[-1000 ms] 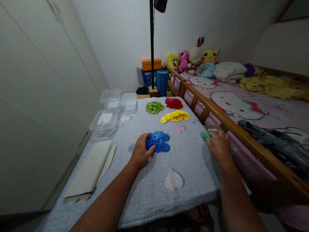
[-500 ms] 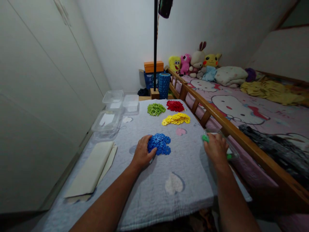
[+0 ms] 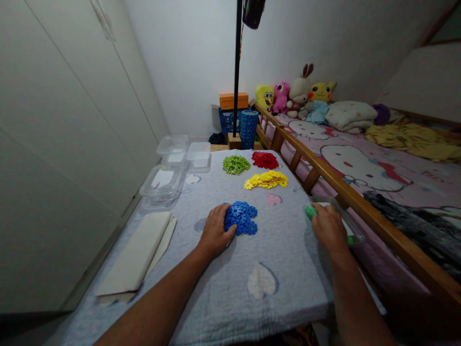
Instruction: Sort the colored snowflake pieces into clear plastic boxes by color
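My left hand point(image 3: 217, 227) lies cupped against the left side of a pile of blue flower-shaped plastic pieces point(image 3: 243, 217). Its thumb is spread from the other fingers and touches the near edge of the pile. At the table's right edge, my right hand point(image 3: 330, 226) reaches over a clear plastic container point(image 3: 355, 230), fingers curled down. Bright green pieces point(image 3: 309, 212) show by its fingertips, and what it grips is hidden. Farther back lie piles of light green pieces point(image 3: 236, 165), red pieces point(image 3: 265, 160) and yellow pieces point(image 3: 266, 180).
Several clear plastic boxes point(image 3: 162, 185) stand at the back left of the cloth-covered table point(image 3: 288, 269). Folded cream card point(image 3: 139, 257) lies on the left. A wooden bed rail point(image 3: 324, 170) runs along the right, and a black pole point(image 3: 236, 72) rises behind the table.
The whole view has shifted slightly, moving things a little to the right. The right hand stays at the container, whose rim shows more clearly. The left hand remains against the blue pile.
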Available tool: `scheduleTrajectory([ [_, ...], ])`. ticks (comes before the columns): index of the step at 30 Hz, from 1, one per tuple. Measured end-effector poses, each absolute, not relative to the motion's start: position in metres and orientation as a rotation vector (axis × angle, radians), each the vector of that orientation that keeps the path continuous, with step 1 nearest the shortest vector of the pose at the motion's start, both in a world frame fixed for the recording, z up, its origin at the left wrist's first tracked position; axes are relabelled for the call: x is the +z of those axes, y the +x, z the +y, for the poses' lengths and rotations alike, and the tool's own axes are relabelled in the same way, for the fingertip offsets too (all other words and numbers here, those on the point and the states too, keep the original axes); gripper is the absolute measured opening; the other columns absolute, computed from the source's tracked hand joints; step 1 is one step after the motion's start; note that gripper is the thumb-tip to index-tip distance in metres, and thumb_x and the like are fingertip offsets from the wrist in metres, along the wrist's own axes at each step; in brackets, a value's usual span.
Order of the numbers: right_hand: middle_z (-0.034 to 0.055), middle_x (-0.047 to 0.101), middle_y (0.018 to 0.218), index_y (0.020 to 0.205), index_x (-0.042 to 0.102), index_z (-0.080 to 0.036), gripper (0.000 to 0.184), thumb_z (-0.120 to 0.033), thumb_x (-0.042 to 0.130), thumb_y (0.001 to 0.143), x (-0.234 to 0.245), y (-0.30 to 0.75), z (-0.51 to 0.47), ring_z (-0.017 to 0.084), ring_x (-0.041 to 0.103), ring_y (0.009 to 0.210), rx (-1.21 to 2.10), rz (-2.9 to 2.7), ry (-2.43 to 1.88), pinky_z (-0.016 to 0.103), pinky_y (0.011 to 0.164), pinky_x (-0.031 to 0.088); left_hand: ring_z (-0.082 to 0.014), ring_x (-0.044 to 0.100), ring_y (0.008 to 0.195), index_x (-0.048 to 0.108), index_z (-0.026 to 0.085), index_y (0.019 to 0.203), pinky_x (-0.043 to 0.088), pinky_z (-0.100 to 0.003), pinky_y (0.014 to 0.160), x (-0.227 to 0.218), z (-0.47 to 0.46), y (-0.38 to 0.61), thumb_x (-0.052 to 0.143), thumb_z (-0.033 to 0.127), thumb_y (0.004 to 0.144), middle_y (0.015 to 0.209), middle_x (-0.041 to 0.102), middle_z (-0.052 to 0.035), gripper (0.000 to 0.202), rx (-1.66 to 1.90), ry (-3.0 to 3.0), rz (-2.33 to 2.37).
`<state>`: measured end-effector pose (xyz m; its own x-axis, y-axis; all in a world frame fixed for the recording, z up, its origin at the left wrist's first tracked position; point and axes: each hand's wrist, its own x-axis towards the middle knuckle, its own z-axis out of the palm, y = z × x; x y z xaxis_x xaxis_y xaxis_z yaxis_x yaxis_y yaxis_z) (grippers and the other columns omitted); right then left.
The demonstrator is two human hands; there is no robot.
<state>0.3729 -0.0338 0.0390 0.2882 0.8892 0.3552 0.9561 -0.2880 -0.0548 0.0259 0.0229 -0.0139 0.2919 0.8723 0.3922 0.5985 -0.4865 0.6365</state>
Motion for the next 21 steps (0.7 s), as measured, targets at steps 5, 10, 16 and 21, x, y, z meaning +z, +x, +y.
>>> scheduleTrajectory([
  [5, 0.0135, 0.060, 0.098, 0.126, 0.066, -0.013, 0.043, -0.014, 0.042, 0.091, 0.041, 0.371, -0.034, 0.025, 0.057, 0.091, -0.357, -1.695, -2.307, 0.036, 0.081, 0.045, -0.0309, 0.051, 0.127, 0.052, 0.020, 0.133, 0.040, -0.053, 0.111, -0.015, 0.023, 0.026, 0.065, 0.029, 0.080, 0.133, 0.057, -0.0140, 0.055, 1.017, 2.209, 1.341],
  [10, 0.0147, 0.062, 0.102, 0.128, 0.066, -0.012, 0.044, -0.013, 0.042, 0.092, 0.044, 0.366, -0.034, 0.026, 0.059, 0.095, -0.323, -1.687, -2.341, 0.035, 0.081, 0.045, -0.0310, 0.051, 0.126, 0.052, 0.021, 0.133, 0.040, -0.053, 0.111, -0.015, 0.023, 0.027, 0.065, 0.029, 0.080, 0.134, 0.057, -0.0131, 0.055, 1.007, 2.216, 1.347],
  [16, 0.0132, 0.063, 0.106, 0.131, 0.065, -0.014, 0.043, -0.014, 0.043, 0.094, 0.046, 0.363, -0.034, 0.024, 0.059, 0.097, -0.320, -1.674, -2.390, 0.032, 0.081, 0.044, -0.0311, 0.050, 0.128, 0.051, 0.018, 0.134, 0.038, -0.052, 0.112, -0.013, 0.022, 0.026, 0.065, 0.027, 0.080, 0.136, 0.056, -0.0145, 0.056, 0.973, 2.211, 1.343],
  [21, 0.0134, 0.063, 0.106, 0.130, 0.065, -0.015, 0.043, -0.013, 0.044, 0.093, 0.048, 0.358, -0.033, 0.024, 0.059, 0.098, -0.289, -1.669, -2.403, 0.031, 0.079, 0.043, -0.0303, 0.050, 0.127, 0.051, 0.018, 0.134, 0.038, -0.051, 0.112, -0.011, 0.021, 0.027, 0.065, 0.026, 0.080, 0.135, 0.056, -0.0140, 0.056, 0.955, 2.217, 1.359],
])
